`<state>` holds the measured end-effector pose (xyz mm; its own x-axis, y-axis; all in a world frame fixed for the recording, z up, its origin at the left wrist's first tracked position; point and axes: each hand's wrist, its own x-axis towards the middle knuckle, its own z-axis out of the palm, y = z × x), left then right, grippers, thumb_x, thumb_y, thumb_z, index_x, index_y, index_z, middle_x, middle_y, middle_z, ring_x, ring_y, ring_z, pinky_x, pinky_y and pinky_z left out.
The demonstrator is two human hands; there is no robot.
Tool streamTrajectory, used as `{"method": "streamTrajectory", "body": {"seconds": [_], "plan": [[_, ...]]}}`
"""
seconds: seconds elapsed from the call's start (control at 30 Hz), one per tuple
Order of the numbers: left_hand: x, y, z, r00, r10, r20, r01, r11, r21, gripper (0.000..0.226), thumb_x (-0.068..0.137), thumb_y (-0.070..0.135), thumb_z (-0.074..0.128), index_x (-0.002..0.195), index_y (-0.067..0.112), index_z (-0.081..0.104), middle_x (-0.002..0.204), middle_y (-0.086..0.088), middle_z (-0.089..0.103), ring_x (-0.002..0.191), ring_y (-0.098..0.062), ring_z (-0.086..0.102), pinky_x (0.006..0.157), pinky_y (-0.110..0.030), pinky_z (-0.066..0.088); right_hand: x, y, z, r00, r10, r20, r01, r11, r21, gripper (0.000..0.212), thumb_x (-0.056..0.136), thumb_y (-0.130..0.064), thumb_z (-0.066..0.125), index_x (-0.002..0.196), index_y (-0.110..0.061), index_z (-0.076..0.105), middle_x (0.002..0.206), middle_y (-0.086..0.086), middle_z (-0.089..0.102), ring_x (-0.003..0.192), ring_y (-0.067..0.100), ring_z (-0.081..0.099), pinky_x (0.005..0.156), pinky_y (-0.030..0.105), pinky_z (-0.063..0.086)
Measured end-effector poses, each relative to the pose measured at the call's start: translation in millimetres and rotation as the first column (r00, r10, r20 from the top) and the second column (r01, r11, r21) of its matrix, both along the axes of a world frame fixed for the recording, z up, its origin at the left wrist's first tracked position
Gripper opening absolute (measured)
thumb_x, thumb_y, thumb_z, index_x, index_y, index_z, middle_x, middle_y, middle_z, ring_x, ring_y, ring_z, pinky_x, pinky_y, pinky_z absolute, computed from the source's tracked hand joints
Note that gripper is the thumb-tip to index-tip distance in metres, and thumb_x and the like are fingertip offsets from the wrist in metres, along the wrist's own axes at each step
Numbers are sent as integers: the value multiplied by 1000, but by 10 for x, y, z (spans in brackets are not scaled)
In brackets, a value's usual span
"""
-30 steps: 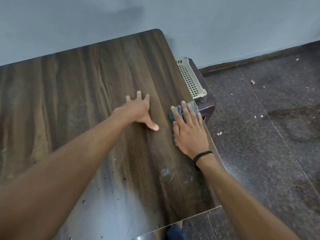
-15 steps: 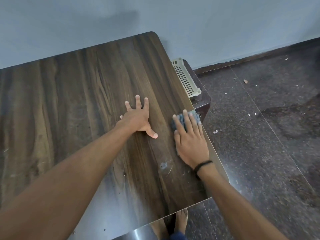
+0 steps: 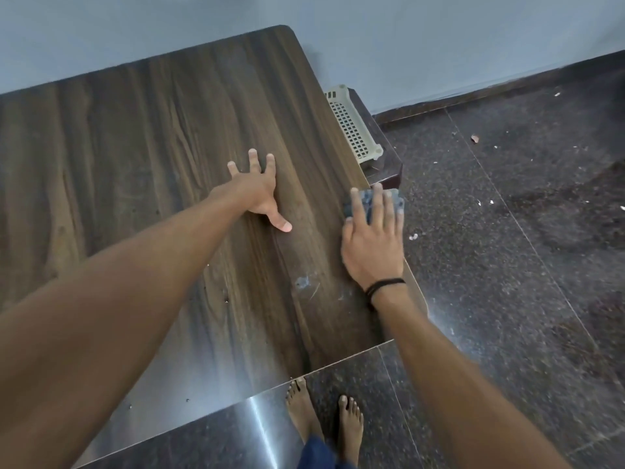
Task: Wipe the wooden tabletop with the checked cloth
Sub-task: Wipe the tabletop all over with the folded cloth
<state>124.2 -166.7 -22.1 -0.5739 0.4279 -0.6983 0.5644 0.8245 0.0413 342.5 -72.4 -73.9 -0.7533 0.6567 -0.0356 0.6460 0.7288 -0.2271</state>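
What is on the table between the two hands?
Nothing: in the head view only bare wood of the tabletop separates the left hand from the right hand, which presses the checked cloth at the table's edge.

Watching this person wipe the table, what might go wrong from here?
The right hand presses the grey-blue checked cloth at the right edge of the dark wooden tabletop, fingertips past the edge; the cloth might slip off onto the speckled stone floor. A whitish smudge nearer the person may get missed. The left hand rests flat on the wood and could leave marks.
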Motion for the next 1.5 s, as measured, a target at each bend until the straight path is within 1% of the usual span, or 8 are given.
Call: {"method": "streamTrajectory", "body": {"seconds": [0.27,0.4,0.53,0.67,0.8,0.93,1.37,1.5], "plan": [[485,-316,-94,1000,-28,14,27,999,42,150,54,62,85,150,25,-25,157,-1,-33,142,-51,-16,113,-64,19,200,-62,9,1000,-6,-7,6,1000,-13,56,107,-31,30,162,-25,21,170,12,9,157,29,4,126,51,4],[567,-356,-153,999,-42,-4,42,997,71,152,55,59,86,149,25,-27,155,-1,-37,140,-51,-20,113,-64,19,601,-224,-73,970,237,-52,-237,972,8,55,107,-36,26,161,-30,23,170,4,11,157,20,2,127,48,5],[541,-310,-116,1000,-14,2,14,999,30,155,52,59,87,148,26,-30,154,0,-39,140,-52,-19,111,-65,21,321,-75,-2,998,57,-39,-58,998,-31,56,106,-33,27,161,-27,24,170,8,11,157,26,4,127,50,4],[577,-318,-132,1000,-10,1,10,999,46,155,51,57,88,148,27,-29,154,2,-38,141,-50,-20,112,-65,21,634,-107,-82,954,294,-53,-294,956,8,56,106,-36,22,161,-31,23,170,3,10,157,21,2,127,47,3],[582,-315,-61,1000,8,12,-8,1000,20,154,54,56,88,147,26,-30,154,1,-39,141,-50,-20,112,-65,21,547,-31,-19,998,48,-51,-51,997,-58,56,105,-30,31,161,-26,24,169,11,11,157,28,4,126,52,8],[611,-329,-54,1000,-8,10,8,999,31,152,55,56,87,148,27,-30,154,2,-38,142,-48,-21,112,-65,20,997,-315,-127,948,305,-93,-307,952,-6,55,106,-36,23,161,-31,23,170,3,8,157,18,-3,127,44,7],[594,-251,-15,1000,-22,5,23,997,-78,152,57,63,82,144,23,-36,152,-3,-41,140,-53,-19,113,-65,18,969,-133,-33,999,32,-38,-34,998,-60,59,103,-32,19,162,-25,22,170,11,9,157,28,3,126,51,9],[612,-285,-56,999,-32,0,32,998,-45,152,56,63,83,145,25,-34,152,0,-41,141,-51,-20,112,-65,21,1326,-248,-99,962,271,-33,-272,962,-25,57,104,-37,19,162,-31,20,171,3,7,157,20,0,127,49,11]]}}
